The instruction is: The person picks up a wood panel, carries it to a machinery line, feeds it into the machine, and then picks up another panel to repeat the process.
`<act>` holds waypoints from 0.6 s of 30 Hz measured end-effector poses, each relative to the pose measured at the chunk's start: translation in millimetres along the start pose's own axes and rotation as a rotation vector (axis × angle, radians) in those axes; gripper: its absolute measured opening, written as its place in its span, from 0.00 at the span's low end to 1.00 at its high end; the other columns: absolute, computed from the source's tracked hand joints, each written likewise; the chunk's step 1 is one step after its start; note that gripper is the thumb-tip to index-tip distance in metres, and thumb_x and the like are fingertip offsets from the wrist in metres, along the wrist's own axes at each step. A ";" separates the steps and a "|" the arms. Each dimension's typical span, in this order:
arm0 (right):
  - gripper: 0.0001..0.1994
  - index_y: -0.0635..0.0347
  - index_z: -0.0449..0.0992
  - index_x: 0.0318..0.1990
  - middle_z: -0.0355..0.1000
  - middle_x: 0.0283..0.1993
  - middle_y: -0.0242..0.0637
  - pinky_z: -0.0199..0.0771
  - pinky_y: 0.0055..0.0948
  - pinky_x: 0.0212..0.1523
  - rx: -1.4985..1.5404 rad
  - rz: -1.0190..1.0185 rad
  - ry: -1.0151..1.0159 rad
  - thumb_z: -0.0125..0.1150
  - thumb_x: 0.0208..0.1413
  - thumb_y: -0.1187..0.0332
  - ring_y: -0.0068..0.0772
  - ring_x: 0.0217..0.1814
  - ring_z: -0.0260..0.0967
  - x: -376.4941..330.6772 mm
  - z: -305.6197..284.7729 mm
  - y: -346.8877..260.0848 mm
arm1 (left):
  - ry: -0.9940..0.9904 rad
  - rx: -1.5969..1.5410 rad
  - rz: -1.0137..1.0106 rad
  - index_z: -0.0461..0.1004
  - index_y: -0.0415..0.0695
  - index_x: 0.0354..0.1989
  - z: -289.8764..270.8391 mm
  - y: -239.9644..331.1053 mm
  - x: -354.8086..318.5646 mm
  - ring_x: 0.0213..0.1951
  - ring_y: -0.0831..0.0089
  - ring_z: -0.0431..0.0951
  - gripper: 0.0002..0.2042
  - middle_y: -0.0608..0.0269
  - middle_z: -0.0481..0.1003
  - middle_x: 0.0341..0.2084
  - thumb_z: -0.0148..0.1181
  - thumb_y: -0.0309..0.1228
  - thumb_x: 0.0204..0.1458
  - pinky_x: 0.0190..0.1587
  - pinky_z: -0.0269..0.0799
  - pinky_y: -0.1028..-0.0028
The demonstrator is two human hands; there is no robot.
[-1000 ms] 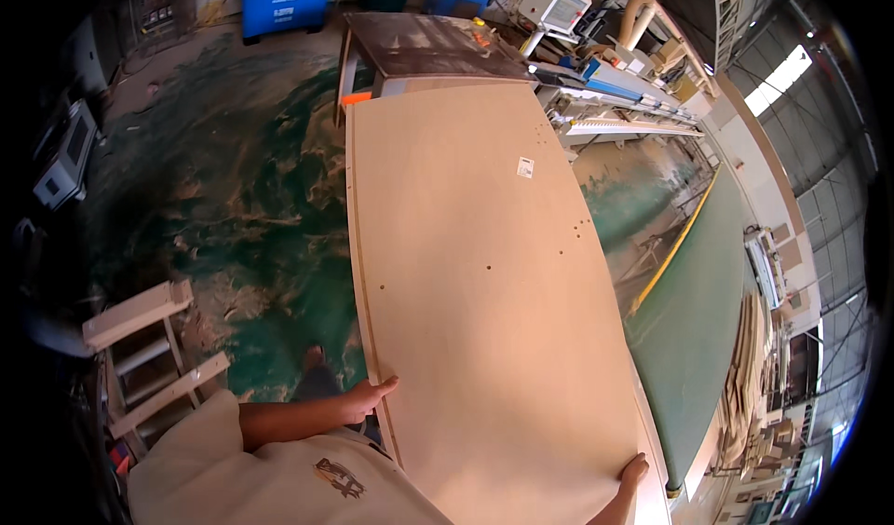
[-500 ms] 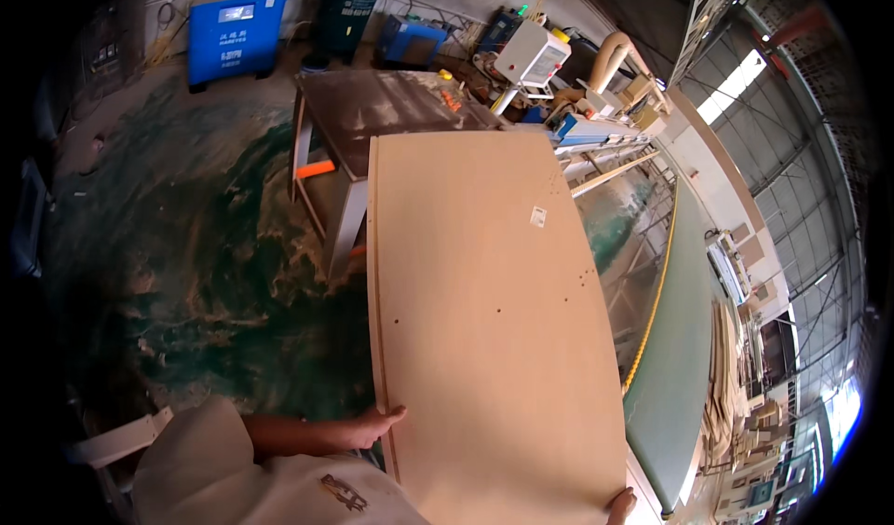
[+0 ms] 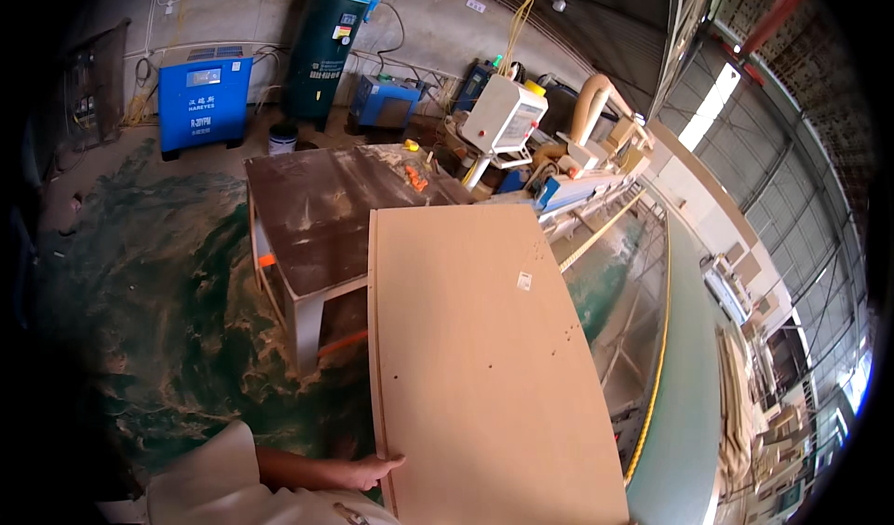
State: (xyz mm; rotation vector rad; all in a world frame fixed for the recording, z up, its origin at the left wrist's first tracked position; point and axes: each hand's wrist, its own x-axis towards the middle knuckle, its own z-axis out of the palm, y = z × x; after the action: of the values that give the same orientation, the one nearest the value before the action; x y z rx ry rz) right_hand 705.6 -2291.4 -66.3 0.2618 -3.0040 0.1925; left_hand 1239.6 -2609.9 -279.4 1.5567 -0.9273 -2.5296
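A large light-brown wooden panel [image 3: 475, 339] stretches away from me down the middle of the view, with a few small drilled holes and a small white label [image 3: 524, 282] near its far right. My left hand [image 3: 372, 470] is closed on the panel's left edge, thumb on top and fingers out of sight beneath. A groove runs along that edge. The panel's far end overlaps the front right part of a dark brown table [image 3: 317, 199] in the view. My right hand is outside the picture.
Orange pieces [image 3: 415, 178] lie on the dark table. Behind stand a blue cabinet machine [image 3: 203, 101], a dark green tank [image 3: 326, 54] and a white control box [image 3: 503, 115]. To the right run a long green belt [image 3: 684, 367] and stacked boards [image 3: 736, 395]. Dust covers the green floor [image 3: 186, 320].
My view has tilted up, so the panel, the table and my left hand sit lower in the picture. My right hand, earlier at the panel's right edge, has gone out of view.
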 end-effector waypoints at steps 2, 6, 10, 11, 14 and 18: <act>0.35 0.70 0.81 0.41 0.77 0.42 0.63 0.71 0.57 0.49 -0.010 0.027 0.011 0.32 0.69 0.46 0.66 0.47 0.73 20.1 -2.4 -9.8 | 0.000 0.058 -0.041 0.55 0.45 0.72 17.0 34.9 5.9 0.66 0.55 0.61 0.48 0.58 0.61 0.68 0.65 0.63 0.49 0.63 0.60 0.54; 0.36 0.70 0.81 0.41 0.77 0.42 0.63 0.71 0.56 0.49 0.015 0.034 0.007 0.31 0.69 0.45 0.66 0.48 0.73 69.5 8.7 -37.0 | -0.049 0.033 -0.113 0.57 0.48 0.71 19.2 78.9 43.5 0.64 0.57 0.64 0.44 0.60 0.63 0.67 0.64 0.62 0.52 0.62 0.61 0.57; 0.36 0.70 0.81 0.41 0.77 0.42 0.62 0.71 0.56 0.50 0.060 0.028 0.008 0.31 0.69 0.45 0.66 0.48 0.73 128.8 40.5 -34.4 | 0.037 -0.015 -0.055 0.60 0.51 0.70 58.5 123.4 71.7 0.64 0.60 0.66 0.39 0.63 0.67 0.65 0.63 0.59 0.54 0.61 0.61 0.57; 0.36 0.70 0.81 0.41 0.77 0.42 0.62 0.71 0.56 0.50 0.075 0.019 0.010 0.31 0.69 0.45 0.66 0.48 0.73 146.1 52.0 -30.1 | 0.010 -0.030 -0.037 0.60 0.51 0.70 64.3 130.1 78.2 0.65 0.62 0.66 0.37 0.64 0.67 0.65 0.61 0.57 0.56 0.64 0.60 0.57; 0.37 0.70 0.81 0.42 0.77 0.43 0.62 0.72 0.55 0.50 0.124 -0.003 -0.002 0.31 0.69 0.44 0.65 0.49 0.73 203.3 85.7 -16.4 | -0.036 -0.072 -0.004 0.61 0.50 0.69 90.7 162.0 106.1 0.66 0.68 0.65 0.31 0.67 0.67 0.65 0.58 0.52 0.61 0.67 0.57 0.56; 0.37 0.70 0.81 0.42 0.78 0.43 0.62 0.72 0.55 0.51 0.173 -0.025 -0.074 0.30 0.69 0.44 0.65 0.49 0.73 271.5 132.9 -10.7 | 0.085 -0.103 -0.065 0.65 0.52 0.66 108.5 169.9 146.9 0.67 0.69 0.62 0.28 0.67 0.67 0.65 0.60 0.49 0.61 0.67 0.55 0.52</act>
State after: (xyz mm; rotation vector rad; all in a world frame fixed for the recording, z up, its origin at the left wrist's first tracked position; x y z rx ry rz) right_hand 427.7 -2364.6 -160.5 0.3300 -3.0584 0.4509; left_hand 1030.6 -2746.0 -277.8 1.6750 -0.7365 -2.4876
